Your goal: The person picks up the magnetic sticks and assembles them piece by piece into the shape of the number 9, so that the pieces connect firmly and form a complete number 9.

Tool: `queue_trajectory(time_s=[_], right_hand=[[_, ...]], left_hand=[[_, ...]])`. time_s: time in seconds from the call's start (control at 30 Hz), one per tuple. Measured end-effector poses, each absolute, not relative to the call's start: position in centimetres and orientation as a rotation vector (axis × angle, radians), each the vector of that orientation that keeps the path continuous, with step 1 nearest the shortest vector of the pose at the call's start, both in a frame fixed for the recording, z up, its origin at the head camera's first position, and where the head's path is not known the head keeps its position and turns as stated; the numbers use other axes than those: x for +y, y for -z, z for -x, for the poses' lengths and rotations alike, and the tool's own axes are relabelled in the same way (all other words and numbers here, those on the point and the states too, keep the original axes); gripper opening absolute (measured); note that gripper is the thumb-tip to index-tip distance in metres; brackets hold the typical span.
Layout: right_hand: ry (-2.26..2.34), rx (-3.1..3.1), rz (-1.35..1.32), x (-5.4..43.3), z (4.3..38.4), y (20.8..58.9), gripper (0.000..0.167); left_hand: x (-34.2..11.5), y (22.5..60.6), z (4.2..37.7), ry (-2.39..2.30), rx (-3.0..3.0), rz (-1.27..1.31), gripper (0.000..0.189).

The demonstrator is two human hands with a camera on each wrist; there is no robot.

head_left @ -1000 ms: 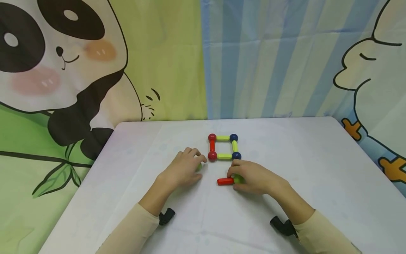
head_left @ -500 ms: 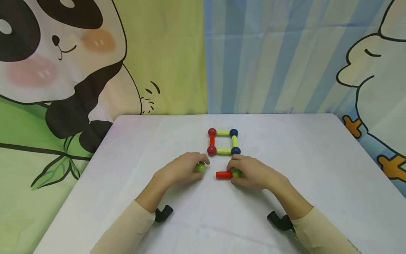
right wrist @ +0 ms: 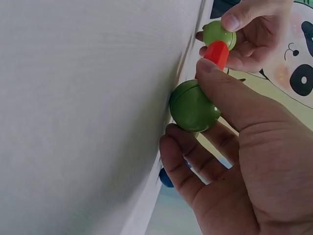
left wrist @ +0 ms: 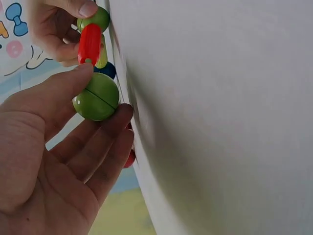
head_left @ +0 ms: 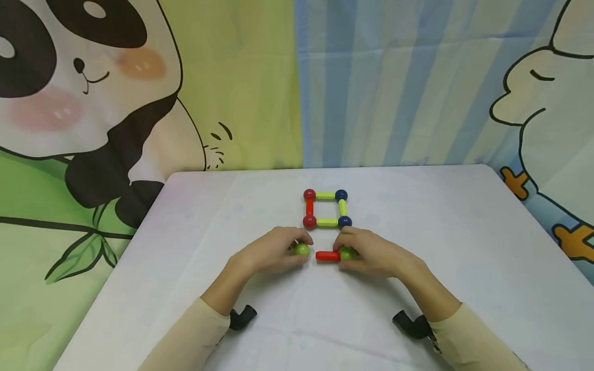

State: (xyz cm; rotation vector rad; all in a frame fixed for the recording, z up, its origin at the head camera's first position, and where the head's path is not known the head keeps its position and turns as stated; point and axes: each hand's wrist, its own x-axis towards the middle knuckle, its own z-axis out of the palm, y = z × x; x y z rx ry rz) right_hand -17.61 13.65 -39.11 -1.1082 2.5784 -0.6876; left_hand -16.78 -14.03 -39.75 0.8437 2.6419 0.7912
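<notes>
My left hand (head_left: 271, 253) pinches a green ball (head_left: 302, 250) between thumb and fingers, low over the table. To its right, my right hand (head_left: 373, 253) pinches a second green ball (right wrist: 194, 106). A red stick (head_left: 327, 256) sticks out from that ball toward the left hand. In the head view a small gap shows between the stick's free end and the left ball. Just behind the hands lies a square of sticks and balls, with red balls (head_left: 309, 221) on its left corners and blue balls (head_left: 341, 195) on its right. Three of its sides are yellow-green sticks (head_left: 327, 222); the left side is a red stick (head_left: 309, 207).
A white-covered table (head_left: 223, 206) carries everything. Behind it hangs a cloth backdrop (head_left: 250, 87) printed with a panda and stripes. Black wrist mounts (head_left: 243, 317) stick out by both cream sleeves (head_left: 187, 332).
My left hand has moved right with its green ball, closer to the red stick's free end. The right hand has stayed nearly in place with its ball and stick.
</notes>
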Motion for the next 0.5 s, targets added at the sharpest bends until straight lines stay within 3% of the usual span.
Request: queue_trajectory(time_s=[0.5], right_hand=[[0.686, 2.571, 1.109, 13.2, 17.9, 40.2, 0.026]], left_hand=[[-13.1, 40.0, 16.8, -0.671, 2.621, -0.821, 0.033]])
